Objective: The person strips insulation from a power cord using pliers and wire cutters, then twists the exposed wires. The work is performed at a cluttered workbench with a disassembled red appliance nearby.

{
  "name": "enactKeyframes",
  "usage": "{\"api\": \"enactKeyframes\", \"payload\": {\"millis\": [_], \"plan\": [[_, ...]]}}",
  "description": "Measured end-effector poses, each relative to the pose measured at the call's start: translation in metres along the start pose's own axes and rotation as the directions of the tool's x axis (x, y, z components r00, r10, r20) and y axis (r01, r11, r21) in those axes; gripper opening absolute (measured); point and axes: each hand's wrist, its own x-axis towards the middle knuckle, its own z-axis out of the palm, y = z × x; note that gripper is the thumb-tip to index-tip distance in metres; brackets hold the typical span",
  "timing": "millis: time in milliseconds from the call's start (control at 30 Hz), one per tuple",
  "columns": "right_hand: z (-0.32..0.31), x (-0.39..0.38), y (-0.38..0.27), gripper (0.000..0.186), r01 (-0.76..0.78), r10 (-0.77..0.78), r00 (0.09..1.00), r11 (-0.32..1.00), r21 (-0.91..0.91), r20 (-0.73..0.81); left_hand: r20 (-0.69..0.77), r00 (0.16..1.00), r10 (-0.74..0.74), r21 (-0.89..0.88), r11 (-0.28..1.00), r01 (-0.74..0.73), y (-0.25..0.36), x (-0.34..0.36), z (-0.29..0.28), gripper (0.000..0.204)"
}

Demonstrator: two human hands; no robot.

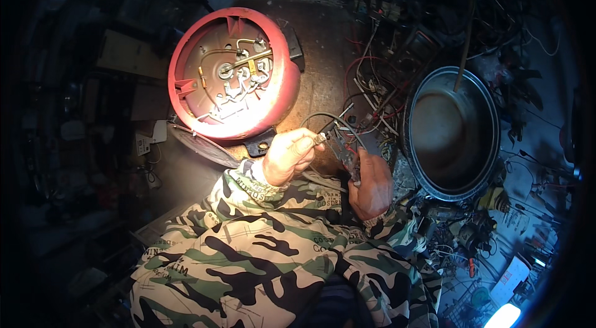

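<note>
Worn and brown, the worktop (320,64) bears a round red housing (287,83), and near its lower right edge the left hand (290,157) pinches a small pale piece (320,139) while the right hand (374,182) grips a dark plier-like tool (352,165).

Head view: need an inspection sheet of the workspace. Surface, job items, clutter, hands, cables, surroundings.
Surface: worn brown worktop, partly lit.
Job items: red round housing, open side up, metal fittings inside.
Clutter: silver pot at right, loose items packed around it.
Hands: left hand pinches small pale piece; right hand grips hand tool, type unclear.
Cables: dark cable arches above both hands; tangled wires left of pot.
Surroundings: dim; bright lamp lower right.
</note>
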Motion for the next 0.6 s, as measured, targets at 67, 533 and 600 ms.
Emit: {"api": "enactKeyframes", "payload": {"millis": [67,533,600], "plan": [[0.005,-0.001,0.0,0.075,0.015,-0.018,0.999,0.998,-0.068,-0.046,-0.019,1.0,0.016,0.058,0.998,-0.015,-0.001,-0.001,0.001,0.036],[0.004,-0.009,0.005,0.074,0.111,-0.117,0.993,0.981,0.159,0.031,0.041,0.945,0.325,0.719,0.647,-0.254,0.008,-0.005,0.005,0.034],[0.002,-0.01,0.008,0.074,-0.003,-0.051,0.976,0.969,0.249,0.213,0.091,0.941,0.325,0.739,0.612,-0.283,0.008,-0.004,0.002,0.033]]}}
